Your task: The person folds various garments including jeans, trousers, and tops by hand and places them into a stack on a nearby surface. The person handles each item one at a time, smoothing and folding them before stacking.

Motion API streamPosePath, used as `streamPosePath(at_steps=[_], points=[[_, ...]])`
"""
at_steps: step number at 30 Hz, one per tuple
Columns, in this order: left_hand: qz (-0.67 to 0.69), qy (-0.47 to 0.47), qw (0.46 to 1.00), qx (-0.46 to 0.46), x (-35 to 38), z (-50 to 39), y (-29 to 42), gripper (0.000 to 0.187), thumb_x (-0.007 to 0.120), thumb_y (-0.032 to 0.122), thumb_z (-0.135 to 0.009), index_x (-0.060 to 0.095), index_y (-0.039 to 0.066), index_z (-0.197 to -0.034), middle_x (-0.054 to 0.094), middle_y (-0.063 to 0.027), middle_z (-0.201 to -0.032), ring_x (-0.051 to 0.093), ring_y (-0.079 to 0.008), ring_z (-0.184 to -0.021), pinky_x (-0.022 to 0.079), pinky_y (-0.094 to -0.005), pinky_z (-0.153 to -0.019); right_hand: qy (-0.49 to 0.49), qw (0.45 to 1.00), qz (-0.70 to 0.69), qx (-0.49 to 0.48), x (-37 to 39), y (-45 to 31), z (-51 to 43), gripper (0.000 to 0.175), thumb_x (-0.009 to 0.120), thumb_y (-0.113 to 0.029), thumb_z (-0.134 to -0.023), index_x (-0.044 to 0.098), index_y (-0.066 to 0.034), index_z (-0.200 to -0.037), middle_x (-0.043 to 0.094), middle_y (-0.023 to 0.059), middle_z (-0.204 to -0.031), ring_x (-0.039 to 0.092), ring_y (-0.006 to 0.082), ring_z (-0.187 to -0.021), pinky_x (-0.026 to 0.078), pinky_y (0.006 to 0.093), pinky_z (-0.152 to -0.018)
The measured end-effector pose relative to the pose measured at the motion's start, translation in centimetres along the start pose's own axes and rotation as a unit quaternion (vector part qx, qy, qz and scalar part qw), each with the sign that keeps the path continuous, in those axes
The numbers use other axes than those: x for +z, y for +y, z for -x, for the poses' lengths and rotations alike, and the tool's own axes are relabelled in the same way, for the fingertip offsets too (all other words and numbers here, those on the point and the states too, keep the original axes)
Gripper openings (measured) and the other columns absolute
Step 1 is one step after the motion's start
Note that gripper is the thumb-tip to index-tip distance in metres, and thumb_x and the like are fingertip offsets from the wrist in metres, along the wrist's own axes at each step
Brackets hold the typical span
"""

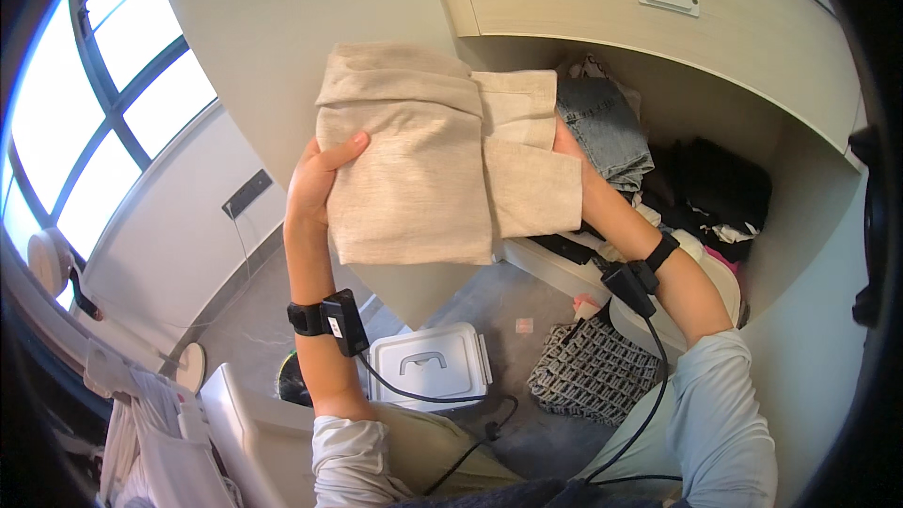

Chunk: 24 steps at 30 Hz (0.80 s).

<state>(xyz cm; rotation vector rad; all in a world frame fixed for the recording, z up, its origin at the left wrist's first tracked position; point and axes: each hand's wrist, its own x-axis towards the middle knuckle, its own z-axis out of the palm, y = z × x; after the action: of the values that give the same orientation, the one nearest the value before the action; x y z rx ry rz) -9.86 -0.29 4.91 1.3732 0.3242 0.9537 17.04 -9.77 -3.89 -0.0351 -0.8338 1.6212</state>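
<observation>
A folded beige cloth garment [409, 169] is held up before me between both hands. My left hand [317, 176] grips its left edge, the thumb lying across the front and the fingers hidden behind. At the other side, my right hand [566, 141] holds it from behind, and most of that hand is covered by the fabric. Two narrower flaps [532, 187] stick out from the bundle's right side. Beyond my right hand, folded blue denim [607, 130] lies inside the open wardrobe compartment.
A pale wooden drawer [564, 0] overhangs the compartment, where black clothing [719, 190] is heaped. On the floor are a white lidded box [430, 367] and a black-and-white woven bag [592, 374]. Cables run from both wrist devices. A standing fan [49, 261] and a window [106, 99] are left.
</observation>
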Motion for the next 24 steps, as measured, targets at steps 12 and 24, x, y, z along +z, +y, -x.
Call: streamPosePath(at_steps=[12, 24], points=[[0.055, -0.011, 0.998, -0.036, -0.7, -0.4, -0.5, 0.047, 0.063, 0.005, -0.078, 0.042, -0.009, -0.118, 0.057, -0.0201, -0.103, 0.063, -0.0241, -0.085, 0.055, -0.0334, -0.070, 0.269, 0.917, 0.256, 0.147, 3.3, 0.2, 2.1, 0.016, 0.059, -0.007, -0.074, 0.063, 0.0033, -0.086, 0.064, 0.0087, -0.078, 0.063, 0.0137, -0.062, 0.050, 0.0247, -0.056], [-0.007, 0.000, 0.996, -0.085, -3.2, -1.9, -3.9, 0.047, 0.065, 0.008, -0.078, 0.046, -0.007, -0.118, 0.058, -0.0176, -0.107, 0.060, -0.0242, -0.092, 0.052, -0.0339, -0.077, 0.279, 0.870, 0.400, 0.069, 4.1, -3.3, 2.0, 0.034, 0.054, 0.009, -0.069, 0.055, 0.0106, -0.103, 0.059, 0.0203, -0.095, 0.063, 0.0239, -0.077, 0.054, 0.0367, -0.066]])
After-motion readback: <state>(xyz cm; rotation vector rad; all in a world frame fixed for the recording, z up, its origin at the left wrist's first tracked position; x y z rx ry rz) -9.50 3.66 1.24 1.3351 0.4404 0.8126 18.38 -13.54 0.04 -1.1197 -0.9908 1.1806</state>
